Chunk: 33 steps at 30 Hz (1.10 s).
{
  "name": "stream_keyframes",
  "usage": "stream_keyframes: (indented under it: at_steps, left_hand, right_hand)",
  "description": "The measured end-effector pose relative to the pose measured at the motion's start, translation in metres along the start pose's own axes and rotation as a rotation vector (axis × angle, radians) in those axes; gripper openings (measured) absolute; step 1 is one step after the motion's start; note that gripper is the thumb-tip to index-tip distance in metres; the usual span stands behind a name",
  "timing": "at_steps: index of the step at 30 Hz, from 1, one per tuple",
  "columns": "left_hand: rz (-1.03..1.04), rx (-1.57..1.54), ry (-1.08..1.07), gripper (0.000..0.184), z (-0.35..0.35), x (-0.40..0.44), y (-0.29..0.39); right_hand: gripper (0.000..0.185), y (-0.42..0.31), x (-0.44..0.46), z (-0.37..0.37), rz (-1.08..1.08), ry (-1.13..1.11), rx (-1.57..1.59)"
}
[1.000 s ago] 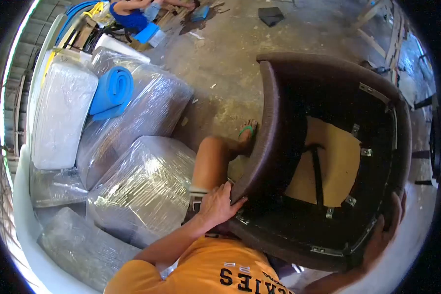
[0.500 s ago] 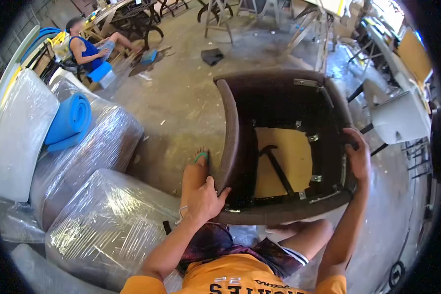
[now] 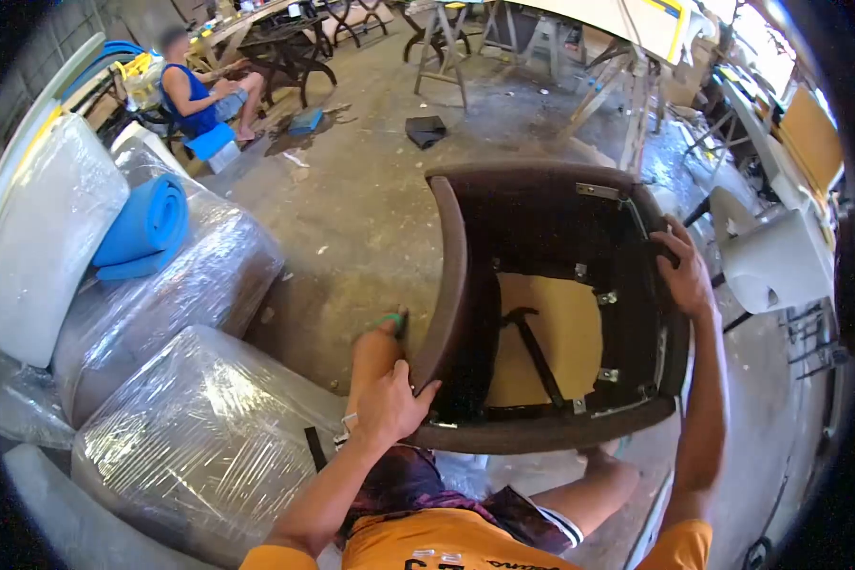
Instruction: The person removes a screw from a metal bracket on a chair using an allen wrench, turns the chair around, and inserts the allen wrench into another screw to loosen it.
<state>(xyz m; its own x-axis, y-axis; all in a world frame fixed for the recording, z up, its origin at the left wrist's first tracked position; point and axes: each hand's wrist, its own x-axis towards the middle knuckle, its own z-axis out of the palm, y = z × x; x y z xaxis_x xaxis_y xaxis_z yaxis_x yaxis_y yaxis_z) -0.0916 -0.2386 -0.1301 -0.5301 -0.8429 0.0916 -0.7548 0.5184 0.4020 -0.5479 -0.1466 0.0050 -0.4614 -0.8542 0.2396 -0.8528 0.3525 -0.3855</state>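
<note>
A dark brown upholstered chair shell is in front of me, its hollow inside facing up. Metal brackets line its inner edges. Inside, a dark hammer lies on a tan panel. My left hand grips the shell's near left corner, thumb over the rim. On the far right side, my right hand holds the rim with its fingers curled over the edge.
Plastic-wrapped pieces and a rolled blue foam sheet are at the left. A person sits at the back left. White chair stands at the right; trestles stand behind. Black scrap lies on the floor.
The view has tilted up, showing more of the room. My right hand has moved from the shell's near right side farther up its right rim. My left hand keeps hold of the near left corner.
</note>
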Motion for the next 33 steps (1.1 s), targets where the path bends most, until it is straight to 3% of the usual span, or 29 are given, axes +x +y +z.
stream_keyframes:
  at_steps: [2,4,6,7,8,10,14,18,21,26,33]
  left_hand:
    - [-0.036,0.062,0.022,0.052,-0.007,-0.003,0.003]
    - [-0.229,-0.046,-0.089,0.05,-0.014,-0.014,0.013]
    - [-0.277,-0.092,-0.075,0.051,-0.015,-0.024,0.01]
    - [-0.32,-0.165,-0.083,0.052,-0.012,-0.031,0.009]
    - [-0.325,-0.149,-0.09,0.052,-0.003,-0.037,0.008]
    - [-0.303,-0.208,0.167,0.044,0.011,-0.039,0.006]
    - [-0.357,-0.158,0.105,0.04,0.023,-0.043,-0.007]
    - [-0.394,-0.176,0.08,0.035,0.026,-0.044,-0.008]
    - [-0.375,-0.267,0.181,0.025,0.019,-0.038,0.007]
    - [-0.364,-0.308,0.227,0.026,0.028,-0.041,-0.003]
    - [-0.367,-0.397,0.219,0.031,0.029,-0.044,-0.008]
  right_hand:
    - [0.032,0.017,0.021,-0.001,-0.141,-0.02,0.077]
    - [0.024,0.041,0.04,0.008,-0.242,0.039,0.199]
    - [0.033,0.07,0.058,0.017,-0.328,-0.038,0.582]
    - [0.046,0.064,0.062,0.021,-0.347,0.059,0.651]
    - [0.046,0.067,0.067,0.023,-0.339,0.057,0.666]
    - [0.051,0.071,0.085,0.023,-0.41,0.005,0.664]
    - [0.058,0.064,0.1,0.026,-0.489,-0.068,0.82]
    - [0.061,0.065,0.117,0.033,-0.596,0.004,0.836]
    - [0.063,0.077,0.13,0.042,-0.688,0.013,0.876]
    - [0.066,0.087,0.15,0.062,-0.718,0.029,0.918]
    - [0.063,0.087,0.14,0.064,-0.572,0.036,1.025]
